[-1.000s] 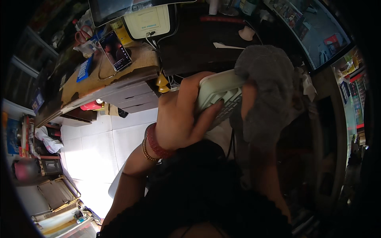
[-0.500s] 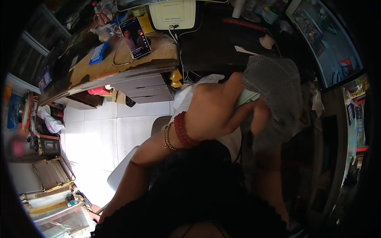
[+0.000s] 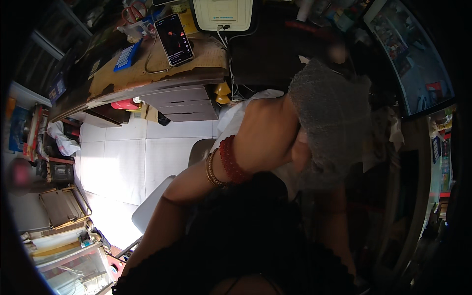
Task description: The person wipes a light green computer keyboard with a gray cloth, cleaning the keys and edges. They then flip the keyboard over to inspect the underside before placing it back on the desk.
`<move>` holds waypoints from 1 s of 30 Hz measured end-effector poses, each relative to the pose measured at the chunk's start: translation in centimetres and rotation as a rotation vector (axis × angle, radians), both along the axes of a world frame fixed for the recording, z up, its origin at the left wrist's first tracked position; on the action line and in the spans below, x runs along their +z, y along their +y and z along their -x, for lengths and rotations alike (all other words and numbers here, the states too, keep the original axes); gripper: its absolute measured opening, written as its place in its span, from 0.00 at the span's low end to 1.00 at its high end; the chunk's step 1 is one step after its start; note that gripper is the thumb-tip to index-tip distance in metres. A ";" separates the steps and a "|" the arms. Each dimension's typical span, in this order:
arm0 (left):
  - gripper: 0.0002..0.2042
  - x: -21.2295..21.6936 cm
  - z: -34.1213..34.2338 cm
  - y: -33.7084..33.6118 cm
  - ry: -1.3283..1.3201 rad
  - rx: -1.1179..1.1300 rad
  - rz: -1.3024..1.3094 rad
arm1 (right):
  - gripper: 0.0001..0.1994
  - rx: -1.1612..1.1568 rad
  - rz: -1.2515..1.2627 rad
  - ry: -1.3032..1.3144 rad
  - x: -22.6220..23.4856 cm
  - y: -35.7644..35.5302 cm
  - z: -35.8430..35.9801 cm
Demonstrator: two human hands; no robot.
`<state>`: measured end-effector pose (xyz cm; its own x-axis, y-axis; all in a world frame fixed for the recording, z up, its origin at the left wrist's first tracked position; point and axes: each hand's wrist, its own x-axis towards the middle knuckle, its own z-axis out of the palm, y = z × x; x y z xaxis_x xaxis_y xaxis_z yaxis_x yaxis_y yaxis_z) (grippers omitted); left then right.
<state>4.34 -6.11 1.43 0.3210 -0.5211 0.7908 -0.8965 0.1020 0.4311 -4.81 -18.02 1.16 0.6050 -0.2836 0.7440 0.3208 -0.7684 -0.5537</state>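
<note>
My left hand (image 3: 268, 132), with red bead and gold-coloured bracelets at the wrist, reaches across the middle. Its back faces up, and its fingers curl in under the edge of a sheer grey mesh-like sheet or bag (image 3: 334, 118). What these fingers hold is hidden. Fingertips (image 3: 301, 153) show at the sheet's left edge; I cannot tell which hand they belong to. My right forearm (image 3: 332, 209) rises in shadow from below, and the sheet covers my right hand. White material (image 3: 233, 115) lies behind my left hand.
Ahead, a worn desk (image 3: 115, 88) bears a phone (image 3: 174, 40) showing a video, a blue calculator-like device (image 3: 127, 56) and a pale machine (image 3: 223, 12) with cables. A monitor (image 3: 413, 59) stands right. Grey chairs (image 3: 152, 204) are at lower left, beside shelves and a clear bin (image 3: 81, 270).
The pale green thing between the fingers has gone out of sight behind the grey sheet. The sheet's left edge and the fingertips have shifted left. The phone's picture has changed.
</note>
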 end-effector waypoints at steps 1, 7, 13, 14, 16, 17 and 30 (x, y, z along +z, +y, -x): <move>0.23 -0.3 -0.5 -0.2 -0.044 -0.012 0.024 | 0.19 0.000 -0.001 0.002 0.1 0.1 0.0; 0.20 -0.1 -0.4 -0.5 0.113 0.011 -0.010 | 0.18 -0.022 0.005 -0.001 0.6 -1.1 -1.2; 0.20 0.7 -0.2 -0.4 0.243 -0.011 -0.065 | 0.18 -0.103 0.018 0.098 1.8 -2.1 -1.1; 0.19 0.8 -0.2 -0.5 0.227 0.006 -0.059 | 0.18 -0.096 -0.001 0.086 1.5 -1.9 -1.3; 0.19 0.9 -0.2 -0.7 0.194 0.039 -0.046 | 0.17 -0.039 -0.104 -0.053 0.1 -1.6 -2.1; 0.20 0.7 -0.2 -0.6 0.202 0.041 -0.060 | 0.17 0.026 -0.158 -0.152 -0.9 -1.7 -2.7; 0.27 -4.3 0.5 0.3 0.566 -0.219 -0.163 | 0.17 -0.061 0.131 -0.137 0.6 -3.7 -1.8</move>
<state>3.87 -5.79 -2.89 0.5388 -0.7221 0.4339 -0.4901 0.1502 0.8586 -2.96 -21.69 1.72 0.4804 -0.2124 0.8509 0.3365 -0.8513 -0.4025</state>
